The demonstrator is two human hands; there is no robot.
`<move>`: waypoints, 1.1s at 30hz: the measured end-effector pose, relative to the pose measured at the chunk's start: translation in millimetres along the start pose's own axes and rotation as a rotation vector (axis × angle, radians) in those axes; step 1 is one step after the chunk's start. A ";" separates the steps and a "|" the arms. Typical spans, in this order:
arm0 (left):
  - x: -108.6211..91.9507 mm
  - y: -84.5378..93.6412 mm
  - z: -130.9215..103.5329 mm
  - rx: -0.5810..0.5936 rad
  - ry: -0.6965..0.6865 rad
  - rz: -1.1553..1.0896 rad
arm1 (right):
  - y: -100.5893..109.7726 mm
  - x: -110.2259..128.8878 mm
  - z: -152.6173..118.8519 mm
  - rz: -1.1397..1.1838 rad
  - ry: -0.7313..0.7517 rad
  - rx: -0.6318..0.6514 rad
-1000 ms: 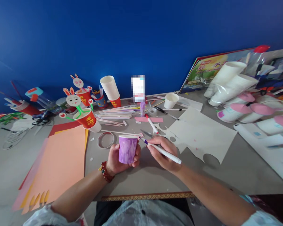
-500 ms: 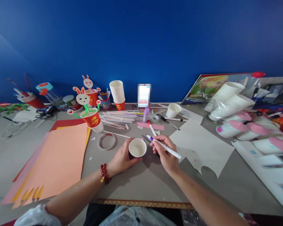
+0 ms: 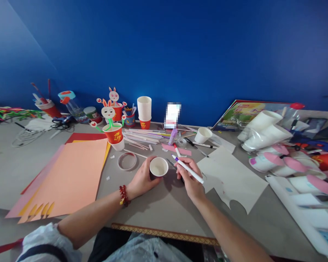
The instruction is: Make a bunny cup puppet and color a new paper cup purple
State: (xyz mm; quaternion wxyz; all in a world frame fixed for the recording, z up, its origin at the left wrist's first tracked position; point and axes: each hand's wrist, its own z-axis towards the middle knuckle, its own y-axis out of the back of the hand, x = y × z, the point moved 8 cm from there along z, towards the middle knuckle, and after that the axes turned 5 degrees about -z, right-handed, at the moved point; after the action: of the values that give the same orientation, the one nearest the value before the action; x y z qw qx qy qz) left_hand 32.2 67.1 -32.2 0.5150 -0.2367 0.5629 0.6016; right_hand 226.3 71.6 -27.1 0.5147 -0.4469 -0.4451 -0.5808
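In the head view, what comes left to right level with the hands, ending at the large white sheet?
Peach paper sheet, pale round tape roll, left hand, round white-rimmed paper cup, right hand, white paper sheet with a curved notch.

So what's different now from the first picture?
The left hand has turned the paper cup so its open top faces the camera; before, its purple side showed. Nothing was grabbed or let go: the left hand still holds the cup, and the right hand still holds the white marker. The front bunny cup and the tape roll stayed put.
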 end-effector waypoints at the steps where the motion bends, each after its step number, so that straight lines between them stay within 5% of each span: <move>1: 2.1 1.1 0.3 -0.018 0.006 0.013 | 0.0 -0.9 0.5 0.010 0.001 -0.002; 11: 11.3 0.0 -1.5 -0.074 0.039 -0.045 | 6.4 2.1 4.5 0.108 0.047 -0.076; 17: -1.7 5.1 -6.1 -0.100 -0.136 -0.238 | 8.0 4.2 7.9 0.070 0.088 -0.073; 22: -8.7 23.2 -8.5 -0.297 -0.266 -0.314 | 11.3 5.6 12.1 0.024 0.111 -0.097; 28: 5.5 38.5 -4.2 -0.506 -0.116 -0.303 | 9.1 1.7 14.8 -0.008 0.087 -0.085; 33: 10.3 46.2 -2.6 -0.562 -0.038 -0.284 | 14.2 1.5 17.7 0.085 0.086 -0.126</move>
State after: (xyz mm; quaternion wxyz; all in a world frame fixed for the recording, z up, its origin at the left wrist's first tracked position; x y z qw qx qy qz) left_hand -13.1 75.9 -21.7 0.5188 -0.4348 0.3259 0.6600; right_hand 241.4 87.5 -21.3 0.5285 -0.4714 -0.3657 -0.6040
